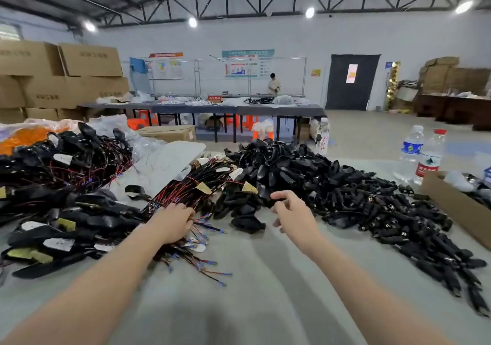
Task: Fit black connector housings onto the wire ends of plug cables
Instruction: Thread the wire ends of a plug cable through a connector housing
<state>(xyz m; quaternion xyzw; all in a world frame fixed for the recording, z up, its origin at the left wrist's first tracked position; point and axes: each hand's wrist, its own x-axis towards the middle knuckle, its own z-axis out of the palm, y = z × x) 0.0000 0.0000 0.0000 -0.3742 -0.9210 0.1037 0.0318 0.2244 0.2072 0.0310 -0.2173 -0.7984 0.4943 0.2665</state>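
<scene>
Head view: the left grip (172, 220) clutches wires (191, 188) running away up-right, while the right grip (295, 213), loosely curled and empty, hangs nearest the housings (372, 206) heaped just to its right.

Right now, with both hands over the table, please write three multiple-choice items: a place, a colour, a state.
1. Where is the left hand? A on the wire bundle; B in a cardboard box; C on a bottle.
2. What colour are its wires? A green; B red and black; C white.
3. How is the red-capped bottle? A lying; B upside down; C upright.
Answers: 1 A, fingers curl over the wires; 2 B, both colours show; 3 C, cap on top.
</scene>
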